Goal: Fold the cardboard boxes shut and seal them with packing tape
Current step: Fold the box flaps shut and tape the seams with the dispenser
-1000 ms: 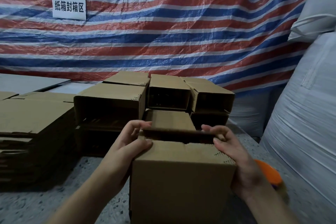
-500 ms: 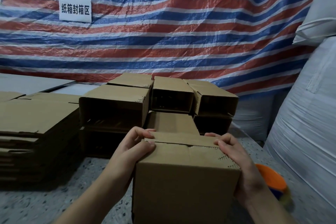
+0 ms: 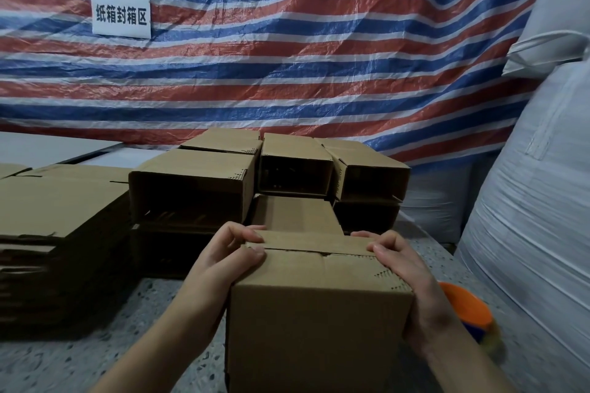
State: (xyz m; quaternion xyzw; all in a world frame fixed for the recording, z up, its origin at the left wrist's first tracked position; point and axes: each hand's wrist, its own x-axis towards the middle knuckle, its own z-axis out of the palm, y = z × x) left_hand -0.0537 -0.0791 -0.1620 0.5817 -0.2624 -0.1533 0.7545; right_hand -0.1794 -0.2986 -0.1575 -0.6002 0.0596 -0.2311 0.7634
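2 bare hands and forearms, seen from the head camera.

The left hand (image 3: 230,257) and right hand (image 3: 404,268) are seen uncovered: no gloves, rings or watch are worn. Both forearms are shown bare to the frame's lower edge, with no sleeve in sight. Short, unpainted nails are seen on the fingers (image 3: 255,254).

Two hands (image 3: 233,252) (image 3: 405,268) were on one closed cardboard box (image 3: 319,313). Behind it I counted roughly six open boxes (image 3: 191,191), one stack of flattened cartons (image 3: 54,217), one orange tape roll (image 3: 463,306), and one sign (image 3: 121,14).
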